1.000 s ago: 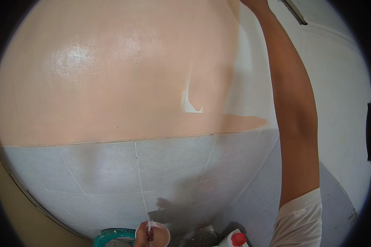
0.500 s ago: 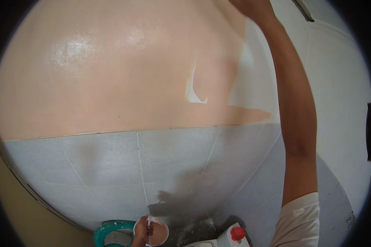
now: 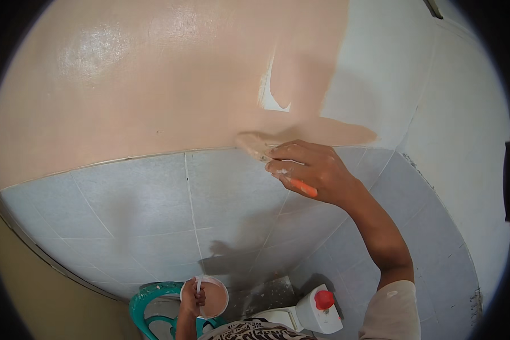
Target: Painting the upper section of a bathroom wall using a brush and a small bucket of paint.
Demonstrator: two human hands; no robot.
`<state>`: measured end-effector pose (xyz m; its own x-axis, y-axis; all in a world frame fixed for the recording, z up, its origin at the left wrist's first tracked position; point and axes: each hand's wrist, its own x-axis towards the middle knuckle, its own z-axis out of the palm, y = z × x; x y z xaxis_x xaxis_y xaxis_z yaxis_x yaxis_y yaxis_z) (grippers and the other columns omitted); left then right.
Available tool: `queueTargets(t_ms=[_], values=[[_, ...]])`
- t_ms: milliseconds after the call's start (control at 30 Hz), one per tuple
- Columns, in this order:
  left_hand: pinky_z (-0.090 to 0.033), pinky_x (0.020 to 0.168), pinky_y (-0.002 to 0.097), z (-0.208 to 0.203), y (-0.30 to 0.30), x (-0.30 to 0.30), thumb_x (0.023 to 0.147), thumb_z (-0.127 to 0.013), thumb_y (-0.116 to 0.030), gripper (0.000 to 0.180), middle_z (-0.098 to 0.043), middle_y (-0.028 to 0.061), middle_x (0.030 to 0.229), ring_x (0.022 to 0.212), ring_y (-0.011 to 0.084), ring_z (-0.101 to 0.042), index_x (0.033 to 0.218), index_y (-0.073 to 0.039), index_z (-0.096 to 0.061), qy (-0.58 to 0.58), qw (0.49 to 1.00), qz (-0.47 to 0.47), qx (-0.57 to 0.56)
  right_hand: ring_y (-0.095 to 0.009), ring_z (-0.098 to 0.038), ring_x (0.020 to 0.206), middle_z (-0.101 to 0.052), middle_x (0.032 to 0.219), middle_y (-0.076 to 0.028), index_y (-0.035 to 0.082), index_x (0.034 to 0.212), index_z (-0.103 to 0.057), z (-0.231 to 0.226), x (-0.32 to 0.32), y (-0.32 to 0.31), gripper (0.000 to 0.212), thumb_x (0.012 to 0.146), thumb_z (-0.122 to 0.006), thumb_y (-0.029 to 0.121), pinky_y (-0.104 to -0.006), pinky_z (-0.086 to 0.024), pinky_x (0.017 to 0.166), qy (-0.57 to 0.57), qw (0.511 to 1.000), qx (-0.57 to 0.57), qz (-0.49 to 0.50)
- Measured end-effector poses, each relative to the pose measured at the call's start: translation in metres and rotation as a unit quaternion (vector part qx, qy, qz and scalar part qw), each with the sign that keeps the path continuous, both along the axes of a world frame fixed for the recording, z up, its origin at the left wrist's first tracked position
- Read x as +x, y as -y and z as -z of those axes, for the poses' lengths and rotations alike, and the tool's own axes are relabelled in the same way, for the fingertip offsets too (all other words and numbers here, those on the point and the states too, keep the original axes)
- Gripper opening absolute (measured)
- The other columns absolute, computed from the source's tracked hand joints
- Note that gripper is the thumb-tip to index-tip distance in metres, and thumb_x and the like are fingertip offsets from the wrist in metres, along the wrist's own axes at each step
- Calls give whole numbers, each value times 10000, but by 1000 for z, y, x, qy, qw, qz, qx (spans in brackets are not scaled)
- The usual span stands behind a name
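My right hand is closed around a paintbrush with an orange handle. The bristles, coated in peach paint, touch the wall just above the top edge of the grey tiles. Low in the view, my left hand grips the handle of a white bucket holding peach paint. Most of the wall is peach. A small white patch shows through above the brush, and a wider pale area lies to the right.
A paint-spattered green plastic chair stands beside the bucket. Below on the right is a white toilet with a red object on its tank. The pale side wall meets the painted wall at a corner on the right.
My right hand has come down from the top of the view to the tile line, bringing the paintbrush into sight. The left hand still holds the bucket. The view has tilted lower.
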<state>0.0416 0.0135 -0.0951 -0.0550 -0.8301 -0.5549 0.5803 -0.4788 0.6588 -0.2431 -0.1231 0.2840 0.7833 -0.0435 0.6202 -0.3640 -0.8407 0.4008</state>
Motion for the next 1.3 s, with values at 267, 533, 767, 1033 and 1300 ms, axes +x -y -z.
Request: queueTargets(t_ms=[267,533,767,1033,1300], values=[[-192,423,239,4,5,-9,875,-450,-557,464,-310,-76,519,410,56,-241,826,-99,-508,15,999,31,10,-220,-681,784,-706,931,-83,44,911,-692,-141,-37,37,92,843,-686,105,-293,-538,694,93,994,-42,36],[-193,424,241,4,2,-8,877,-445,-559,463,-304,-75,525,409,56,-238,834,-102,-503,10,1000,17,4,-235,-661,884,-687,996,-68,69,969,-680,-113,-9,36,171,800,-687,101,-313,-543,716,77,965,-224,110],[-192,421,244,0,-4,-6,879,-449,-551,452,-305,-76,520,408,56,-245,823,-106,-513,9,1000,13,-3,-214,-661,863,-686,940,-49,92,854,-675,11,-3,-1,85,769,-675,89,-340,-561,692,-15,999,21,22],[-190,406,233,0,-4,-14,899,-455,-517,429,-308,-65,511,406,59,-242,835,-96,-507,-1,999,36,5,-240,-675,818,-699,983,-76,64,985,-696,-145,-35,18,163,822,-689,75,-304,-542,729,73,963,-229,119],[-190,413,238,-6,-6,-12,899,-455,-518,429,-309,-66,511,405,57,-240,833,-98,-509,8,1000,14,1,-199,-647,936,-680,1026,-15,128,926,-685,-18,-43,31,154,779,-643,106,-331,-552,679,26,979,-164,120]])
